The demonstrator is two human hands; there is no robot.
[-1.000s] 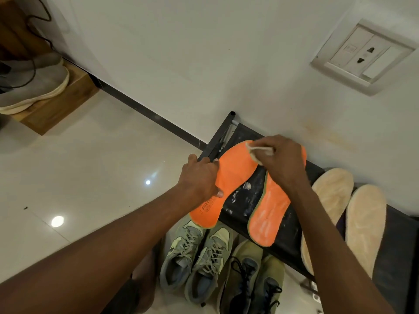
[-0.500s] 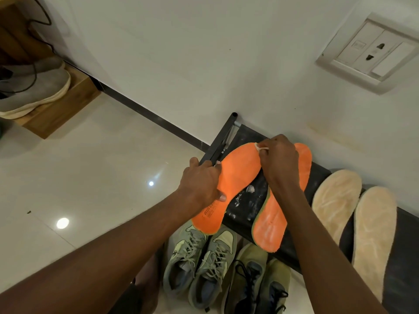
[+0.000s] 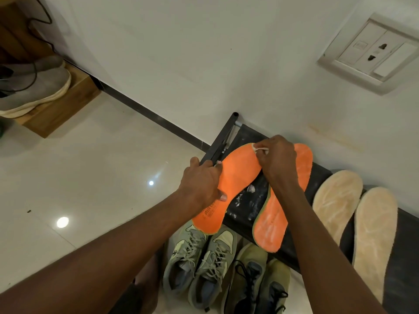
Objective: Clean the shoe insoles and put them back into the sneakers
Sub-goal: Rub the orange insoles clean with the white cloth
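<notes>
My left hand (image 3: 200,185) gripped the orange insole (image 3: 235,175) mid-length; my right hand (image 3: 275,158) pinched the cloth (image 3: 260,150) at its toe end, long axis running back toward me.

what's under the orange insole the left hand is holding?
The held orange insole lies over the black rack top, gripped by the left hand. Its heel overhangs the grey-green sneakers on the floor. The rack surface beneath it is hidden.

Orange insole (image 3: 240,175): fuzzy cloth top, matt. Rack (image 3: 247,207) under it: black, dull, w/ white smudges. Floor (image 3: 95,177) left of rack: v. shiny, smooth tile. Tan insoles (image 3: 335,200) right: rough, fuzzy.
</notes>
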